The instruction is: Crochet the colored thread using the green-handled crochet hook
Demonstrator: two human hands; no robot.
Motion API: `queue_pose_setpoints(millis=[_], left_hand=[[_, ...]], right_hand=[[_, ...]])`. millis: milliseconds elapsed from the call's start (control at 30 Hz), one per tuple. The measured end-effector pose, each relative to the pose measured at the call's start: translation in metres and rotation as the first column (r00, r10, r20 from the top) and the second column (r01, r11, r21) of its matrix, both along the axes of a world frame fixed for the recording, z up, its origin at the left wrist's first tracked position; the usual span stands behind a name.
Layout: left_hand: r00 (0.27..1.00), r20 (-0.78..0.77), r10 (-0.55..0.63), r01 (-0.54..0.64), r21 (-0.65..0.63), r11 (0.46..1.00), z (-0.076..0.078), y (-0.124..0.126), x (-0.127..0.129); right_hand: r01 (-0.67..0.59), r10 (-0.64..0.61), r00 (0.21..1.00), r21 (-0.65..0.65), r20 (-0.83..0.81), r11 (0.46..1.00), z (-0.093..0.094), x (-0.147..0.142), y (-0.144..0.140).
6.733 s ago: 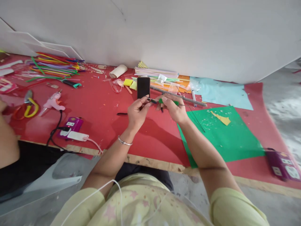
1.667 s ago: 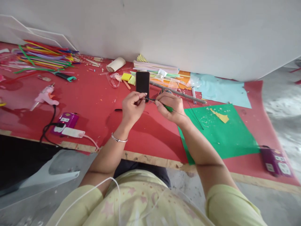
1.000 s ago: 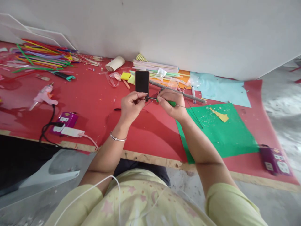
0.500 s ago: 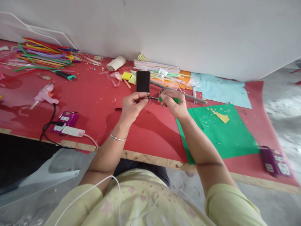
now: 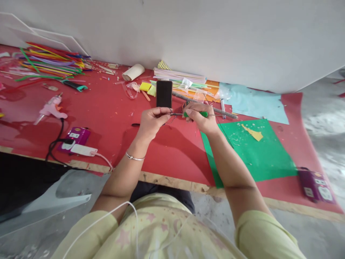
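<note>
**A:** I start at the far left. What is there?

**B:** A heap of coloured straws (image 5: 51,64) lies by the wall. Nearer to me, a pink glue gun (image 5: 51,108) rests on the red mat (image 5: 107,108), and its black cord runs to a purple power strip (image 5: 76,136) close to the mat's front edge.

**A:** And the middle, where I am working?

**B:** A cardboard tube (image 5: 133,72) lies near the wall. A black phone (image 5: 164,93) lies flat on the mat, just beyond the hands. My left hand (image 5: 152,122) has its thumb and fingers closed together on the left end of a thin wire (image 5: 176,114). My right hand (image 5: 201,117) is pinched around the same wire, at the part wrapped in green tape (image 5: 203,114). The wire runs level between the two hands, held above the mat.

**A:** Do the hands touch?

**B:** No, they are near each other, with a short bare stretch of wire between them.

**A:** What is to the right?

**B:** A grey stick (image 5: 205,106) lies slanted behind my right hand. A green sheet (image 5: 256,154) lies flat, with a yellow scrap (image 5: 253,133) on it. A pale blue sheet (image 5: 253,104) sits beyond, and a second purple power strip (image 5: 318,185) is at the far right.
</note>
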State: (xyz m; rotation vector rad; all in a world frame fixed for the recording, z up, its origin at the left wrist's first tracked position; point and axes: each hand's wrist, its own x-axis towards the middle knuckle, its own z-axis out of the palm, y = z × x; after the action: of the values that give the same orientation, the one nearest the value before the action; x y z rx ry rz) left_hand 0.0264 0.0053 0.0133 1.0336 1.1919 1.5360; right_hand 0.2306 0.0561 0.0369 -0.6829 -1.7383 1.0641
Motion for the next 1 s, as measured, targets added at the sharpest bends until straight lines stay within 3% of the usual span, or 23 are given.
queue_pose_setpoints(millis=[133,300,533,767,1000], left_hand=[[0.997,0.013,-0.076,0.076,-0.069,0.995,0.002,-0.001,-0.003],[0.977,0.068,-0.203,0.212,-0.176,0.961,0.004,0.001,-0.008],[0.971,0.080,-0.224,0.236,-0.191,0.953,0.006,0.001,-0.008],[0.966,0.101,-0.238,0.255,-0.223,0.941,0.010,-0.001,-0.007],[0.957,0.133,-0.258,0.284,-0.246,0.926,0.008,0.000,-0.008]], right_hand=[[-0.061,0.061,0.998,0.000,0.018,0.998,-0.004,0.006,0.007],[-0.083,0.079,0.997,-0.167,-0.026,0.982,-0.018,0.008,0.018],[-0.119,0.099,0.992,-0.335,-0.077,0.935,-0.023,0.008,0.022],[-0.174,0.146,0.983,-0.309,-0.112,0.935,-0.029,0.011,0.025],[-0.190,0.184,0.982,-0.175,-0.045,0.966,-0.022,0.014,0.022]])
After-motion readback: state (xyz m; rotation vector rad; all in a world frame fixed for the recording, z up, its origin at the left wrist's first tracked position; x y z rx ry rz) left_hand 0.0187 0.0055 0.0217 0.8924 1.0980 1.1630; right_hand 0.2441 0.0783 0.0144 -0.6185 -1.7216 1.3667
